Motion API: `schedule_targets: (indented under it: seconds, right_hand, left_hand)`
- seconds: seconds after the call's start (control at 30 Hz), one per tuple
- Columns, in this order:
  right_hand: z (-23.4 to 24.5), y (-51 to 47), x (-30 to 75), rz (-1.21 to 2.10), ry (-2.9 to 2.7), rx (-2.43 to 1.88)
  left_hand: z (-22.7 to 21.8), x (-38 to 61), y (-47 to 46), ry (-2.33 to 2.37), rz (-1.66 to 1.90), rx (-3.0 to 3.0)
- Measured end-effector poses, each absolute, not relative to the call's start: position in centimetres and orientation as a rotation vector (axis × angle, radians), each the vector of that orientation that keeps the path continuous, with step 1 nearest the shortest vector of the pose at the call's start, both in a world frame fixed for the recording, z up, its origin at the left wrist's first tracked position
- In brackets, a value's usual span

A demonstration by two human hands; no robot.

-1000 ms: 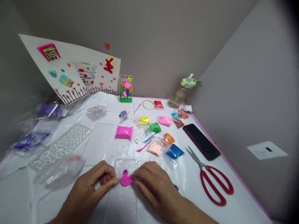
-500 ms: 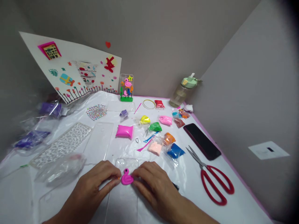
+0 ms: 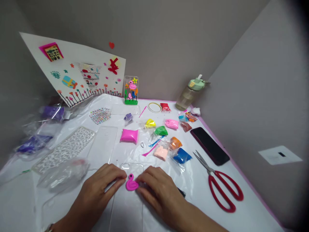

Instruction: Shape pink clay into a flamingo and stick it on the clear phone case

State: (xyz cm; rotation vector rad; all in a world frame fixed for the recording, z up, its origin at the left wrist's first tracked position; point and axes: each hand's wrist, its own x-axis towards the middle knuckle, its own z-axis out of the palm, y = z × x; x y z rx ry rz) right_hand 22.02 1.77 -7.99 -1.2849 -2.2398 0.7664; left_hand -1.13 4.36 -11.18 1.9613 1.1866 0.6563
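A pink clay flamingo (image 3: pixel 132 185) with a dark round eye lies on a clear phone case (image 3: pixel 126 209) at the front of the table. To its left, my left hand (image 3: pixel 103 187) pinches a tiny orange piece of clay (image 3: pixel 125 178) between thumb and forefinger, close to the bird's head. My right hand (image 3: pixel 160 191) has its thumb and fingertips closed at the bird's tail edge, steadying it from the right. My palms hide part of the case's surroundings.
Red-handled scissors (image 3: pixel 217 183) and a black phone (image 3: pixel 210 146) lie at right. Bagged clay, including a blue pack (image 3: pixel 182 156) and a pink pack (image 3: pixel 129 136), sits ahead. A decorated case (image 3: pixel 131 90) stands behind; a bottle (image 3: pixel 189 95) stands back right.
My left fingers, with the orange piece, have shifted slightly up, away from the bird's body towards its head. The right hand stays at the tail. The view has moved a little.
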Motion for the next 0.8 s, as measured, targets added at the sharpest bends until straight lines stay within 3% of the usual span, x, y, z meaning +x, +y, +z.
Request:
schedule_targets:
  seconds: [0.8]
  right_hand:
    - [-8.3,2.1,21.4,0.884,-2.230,-1.508]
  left_hand:
    - [-11.2,-0.1,5.0,1.183,0.772,2.144]
